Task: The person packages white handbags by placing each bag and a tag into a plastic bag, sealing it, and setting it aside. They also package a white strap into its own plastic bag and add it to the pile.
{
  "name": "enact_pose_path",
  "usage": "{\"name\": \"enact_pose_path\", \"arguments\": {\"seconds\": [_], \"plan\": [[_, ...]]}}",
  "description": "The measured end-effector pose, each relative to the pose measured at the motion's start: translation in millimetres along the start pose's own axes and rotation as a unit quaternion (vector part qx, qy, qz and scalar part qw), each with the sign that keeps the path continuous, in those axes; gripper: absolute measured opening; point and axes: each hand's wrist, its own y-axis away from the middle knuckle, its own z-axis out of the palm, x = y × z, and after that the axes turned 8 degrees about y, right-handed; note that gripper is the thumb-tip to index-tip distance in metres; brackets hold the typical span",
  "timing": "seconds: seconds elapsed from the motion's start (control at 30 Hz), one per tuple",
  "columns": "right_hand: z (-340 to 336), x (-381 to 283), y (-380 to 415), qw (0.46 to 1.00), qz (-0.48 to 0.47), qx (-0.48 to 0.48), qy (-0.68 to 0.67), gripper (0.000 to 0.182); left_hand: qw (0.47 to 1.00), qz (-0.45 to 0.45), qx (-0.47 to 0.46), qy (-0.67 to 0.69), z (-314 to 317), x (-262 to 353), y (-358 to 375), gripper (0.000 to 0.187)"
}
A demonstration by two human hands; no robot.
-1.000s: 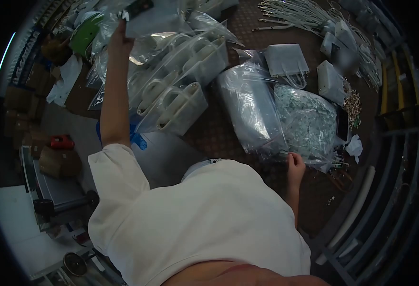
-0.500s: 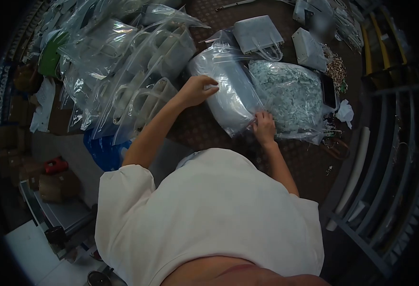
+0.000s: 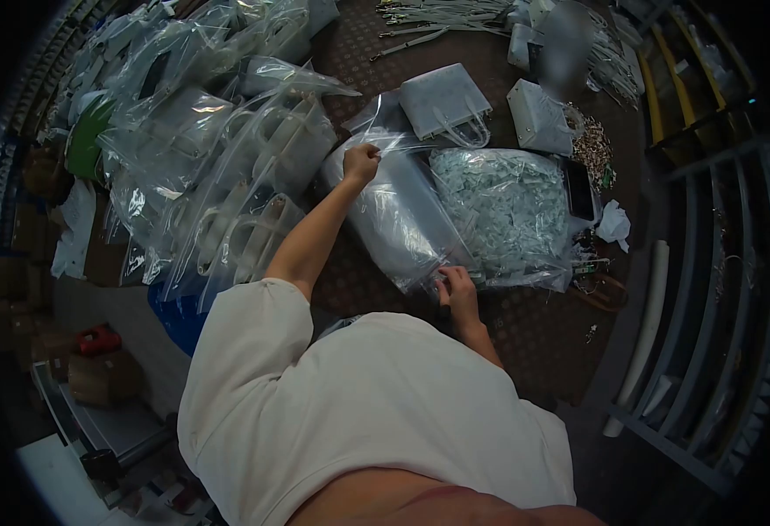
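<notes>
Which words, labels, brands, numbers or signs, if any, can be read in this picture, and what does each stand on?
None can be read anywhere in this view.
Clear plastic stack: glare, no legible print.
Bag of small pale pieces: any print is too small to read.
Pale handbag: no readable brand.
Dark phone-like device: no text visible.
Cardboard box: any marking is too blurred to read.

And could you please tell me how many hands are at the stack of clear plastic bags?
2: the left hand at the far end of the stack of clear plastic bags, the right hand by its near corner. Neither hand is hidden.
</notes>
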Motion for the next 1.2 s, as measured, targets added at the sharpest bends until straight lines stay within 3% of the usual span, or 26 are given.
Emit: {"name": "enact_pose_path", "arguments": {"seconds": [0.03, 0.13, 0.17, 0.2, 0.23, 0.3, 0.33, 0.4, 0.43, 0.47, 0.53, 0.57, 0.63, 0.67, 0.7, 0.77, 0.9, 0.93, 0.97, 1.03, 1.07, 1.1, 1.13, 1.17, 1.2], "plan": [[-3.0, -1.2, -2.2, 1.000, 0.003, 0.001, -0.002, 0.029, 0.996, 0.019, -0.003, 0.082, -6.8, 10.0, 11.5, 0.028], [-8.2, -11.0, -11.9, 0.992, 0.050, -0.067, -0.089, 0.026, 0.983, 0.178, 0.002, 0.048, -49.5, 67.0, 71.9, 0.011], [-5.6, -12.9, -18.5, 0.948, 0.134, -0.102, -0.269, 0.026, 0.976, 0.220, -0.002, -0.001, -62.7, 81.0, 97.3, 0.010], [-3.6, -15.6, -25.6, 0.865, 0.212, -0.132, -0.436, 0.027, 0.960, 0.272, -0.013, -0.062, -70.9, 87.5, 123.8, 0.010], [-5.6, -24.1, -33.1, 0.862, 0.217, -0.132, -0.439, 0.027, 0.939, 0.322, -0.023, -0.122, -75.8, 89.4, 149.4, 0.010], [-7.5, -44.5, -49.4, 0.728, 0.312, -0.115, -0.599, 0.031, 0.910, 0.381, -0.104, -0.124, -75.5, 83.9, 191.7, 0.015], [1.1, -45.0, -55.2, 0.726, 0.316, -0.118, -0.599, 0.031, 0.912, 0.377, -0.105, -0.124, -71.9, 73.4, 207.8, 0.015], [22.7, -40.3, -63.2, 0.796, 0.291, -0.124, -0.515, 0.031, 0.881, 0.391, -0.255, -0.078, -58.2, 43.1, 233.1, 0.015], [32.2, -37.7, -65.8, 0.796, 0.293, -0.126, -0.514, 0.031, 0.895, 0.336, -0.294, -0.003, -54.8, 40.4, 238.0, 0.011], [40.5, -35.0, -67.3, 0.830, 0.263, -0.093, -0.484, 0.029, 0.895, 0.335, -0.293, -0.001, -55.5, 36.2, 241.7, 0.011], [36.3, -41.1, -65.8, 0.862, 0.228, -0.062, -0.447, 0.027, 0.919, 0.142, -0.333, 0.155, -61.2, 36.4, 240.4, 0.010], [30.4, -42.2, -64.1, 0.871, 0.210, -0.067, -0.439, 0.025, 0.920, 0.143, -0.328, 0.157, -61.3, 31.1, 239.7, 0.010], [19.3, -45.9, -59.5, 0.882, 0.188, -0.072, -0.426, 0.023, 0.904, -0.077, -0.194, 0.373, -64.4, 23.3, 235.4, 0.014], [14.7, -45.1, -55.4, 0.887, 0.165, -0.093, -0.421, 0.020, 0.908, -0.147, -0.131, 0.369, -68.8, 17.4, 231.3, 0.022], [10.5, -44.3, -51.4, 0.891, 0.142, -0.114, -0.417, 0.018, 0.907, -0.145, -0.129, 0.374, -71.0, 24.8, 227.3, 0.022], [4.9, -44.0, -44.2, 0.883, 0.106, -0.147, -0.433, 0.014, 0.976, 0.018, 0.079, 0.203, -74.3, 36.9, 219.6, 0.031], [-3.9, -60.7, -39.2, 0.831, 0.040, -0.249, -0.495, 0.008, 0.970, 0.118, 0.147, 0.153, -49.4, 34.8, 206.6, 0.040], [-0.5, -59.9, -38.5, 0.832, 0.037, -0.249, -0.494, 0.008, 0.933, 0.012, -0.044, 0.358, -53.3, 48.4, 209.4, 0.041], [4.6, -56.6, -39.1, 0.854, 0.027, -0.245, -0.458, 0.009, 0.811, -0.092, -0.234, 0.529, -53.4, 59.3, 211.1, 0.043], [7.3, -63.2, -42.0, 0.877, 0.006, -0.229, -0.423, 0.011, 0.828, -0.080, -0.212, 0.512, -36.3, 64.2, 218.1, 0.035], [7.9, -71.7, -38.3, 0.951, 0.016, -0.118, -0.285, 0.015, 0.844, -0.073, -0.188, 0.497, -28.7, 65.7, 220.5, 0.028], [6.7, -79.6, -36.6, 0.990, 0.027, 0.003, -0.139, 0.019, 0.910, -0.009, -0.106, 0.402, -24.7, 68.8, 222.4, 0.022], [3.8, -86.1, -37.0, 0.989, 0.018, 0.019, -0.144, 0.019, 0.952, 0.058, -0.019, 0.300, -24.1, 76.4, 224.3, 0.016], [0.3, -92.8, -37.0, 0.984, -0.037, 0.164, -0.063, 0.023, 0.954, 0.101, 0.046, 0.278, -23.9, 83.4, 225.3, 0.008], [-3.7, -99.0, -37.5, 0.949, -0.086, 0.303, 0.019, 0.027, 0.954, 0.117, 0.044, 0.274, -28.6, 87.5, 225.1, 0.008]]}}
